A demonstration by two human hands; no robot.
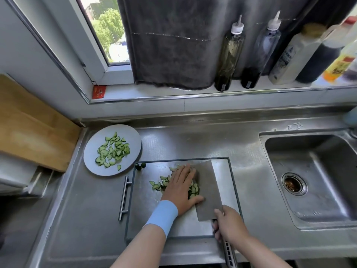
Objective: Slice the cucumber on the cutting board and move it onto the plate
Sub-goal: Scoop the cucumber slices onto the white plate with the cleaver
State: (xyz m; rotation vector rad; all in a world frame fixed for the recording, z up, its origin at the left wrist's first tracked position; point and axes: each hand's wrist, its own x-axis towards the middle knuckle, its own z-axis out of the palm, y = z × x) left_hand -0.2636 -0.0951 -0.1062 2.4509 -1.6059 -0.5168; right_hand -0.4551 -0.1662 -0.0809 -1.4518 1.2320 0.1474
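Note:
On the steel cutting board (146, 215) lies a heap of thin half-round cucumber slices (156, 185). My left hand (180, 187) lies flat on the heap with straight fingers, pressing the slices against the side of a wide cleaver blade (209, 190). My right hand (229, 222) grips the cleaver's handle at the board's near right corner. The blade lies tilted to the right of the slices. Two dark green cucumber ends (140, 166) sit at the board's far left corner. A round grey plate (92, 151) to the far left of the board holds several slices (113, 150).
A steel sink (316, 178) with an open drain lies to the right. A wooden board (29, 124) leans at the left wall. Several sauce bottles (229, 55) stand on the windowsill behind, next to a hanging dark cloth (170, 41). A bar handle (124, 198) sits left of the cutting board.

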